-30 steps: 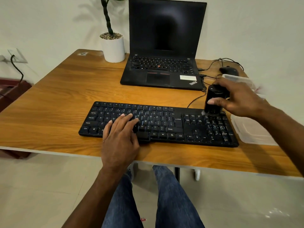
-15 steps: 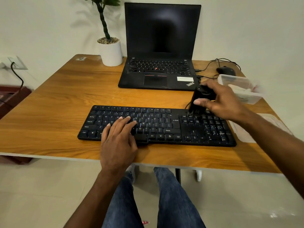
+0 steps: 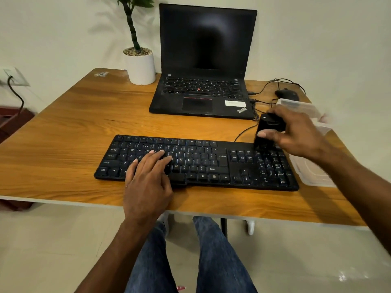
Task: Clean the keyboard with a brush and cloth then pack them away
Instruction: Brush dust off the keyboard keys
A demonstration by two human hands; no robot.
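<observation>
right hand (image 3: 296, 134) grips the black brush (image 3: 267, 132) over the keyboard (image 3: 211, 163); flat left hand (image 3: 148, 178) presses its keys.

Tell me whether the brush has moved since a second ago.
Yes. The brush in the right hand shifted left along the keyboard's back edge.

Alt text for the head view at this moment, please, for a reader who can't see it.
A person's right hand grips a black brush at the top right corner of a black keyboard on a wooden desk, while the left hand rests flat on the keys. Behind are an open laptop, a potted plant, a mouse and clear plastic containers.
</observation>
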